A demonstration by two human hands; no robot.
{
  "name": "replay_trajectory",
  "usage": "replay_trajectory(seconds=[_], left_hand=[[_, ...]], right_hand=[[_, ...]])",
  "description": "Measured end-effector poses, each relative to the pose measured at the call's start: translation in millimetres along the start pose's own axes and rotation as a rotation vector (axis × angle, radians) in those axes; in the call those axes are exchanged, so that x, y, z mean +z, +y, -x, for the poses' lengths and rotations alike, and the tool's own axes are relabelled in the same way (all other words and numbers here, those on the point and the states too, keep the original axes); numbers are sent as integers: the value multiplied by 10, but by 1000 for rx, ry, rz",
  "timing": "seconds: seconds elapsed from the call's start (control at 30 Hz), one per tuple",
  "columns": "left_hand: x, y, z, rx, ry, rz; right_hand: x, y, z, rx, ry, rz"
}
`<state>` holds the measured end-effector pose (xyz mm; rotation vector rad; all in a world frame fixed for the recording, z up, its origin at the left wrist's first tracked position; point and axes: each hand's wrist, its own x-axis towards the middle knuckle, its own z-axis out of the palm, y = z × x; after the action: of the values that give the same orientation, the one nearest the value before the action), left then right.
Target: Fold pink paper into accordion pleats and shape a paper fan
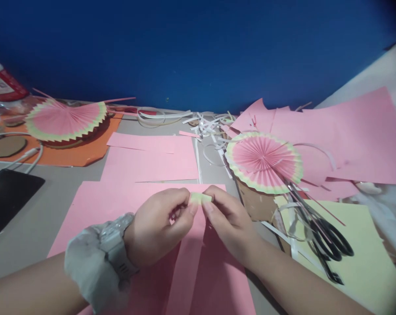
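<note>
Between my two hands is a pink paper strip (186, 271) whose far end is a pale yellow-green band (197, 198). My left hand (160, 223) is closed, thumb and fingers pinching the left side of that band. At the right side of the band, my right hand (229, 223) pinches it the same way, thumb on top. From the fingers the strip runs back toward me over a large pink paper sheet (99, 205). Whether the strip's near end touches the sheet is hard to make out.
Right of my hands, black-handled scissors (329, 238) overlap a pleated pink-and-green paper disc (265, 162) and a pale yellow sheet (349, 227). Another pleated disc (66, 120) sits on orange paper (93, 151). A black device (12, 197) lies left; white paper scraps (211, 124) are scattered behind.
</note>
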<state>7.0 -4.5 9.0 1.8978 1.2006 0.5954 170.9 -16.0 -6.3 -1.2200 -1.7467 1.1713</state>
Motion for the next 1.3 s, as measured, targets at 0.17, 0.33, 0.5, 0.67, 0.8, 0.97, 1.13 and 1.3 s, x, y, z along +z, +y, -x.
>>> replay_trajectory(seconds=[0.17, 0.33, 0.5, 0.67, 0.8, 0.97, 1.13, 1.3], left_hand=[[39, -10, -14, 57, 18, -203], [46, -49, -9, 46, -30, -265], [42, -30, 15, 114, -92, -197], [43, -34, 20, 83, -102, -124], [38, -46, 14, 11, -126, -31], [17, -39, -9, -66, -142, 147], [3, -28, -4, -16, -84, 227], [23, -15, 30, -6, 55, 63]], right_hand=[[3, 17, -9, 48, -16, 8], [17, 25, -28, 68, -37, 33], [17, 26, -8, 36, -81, 33], [11, 26, 8, 13, -86, 31], [8, 19, -2, 15, -101, 94], [6, -19, -18, -6, -97, 76], [1, -49, -2, 4, -84, 3], [6, -31, 31, -10, -29, 3]])
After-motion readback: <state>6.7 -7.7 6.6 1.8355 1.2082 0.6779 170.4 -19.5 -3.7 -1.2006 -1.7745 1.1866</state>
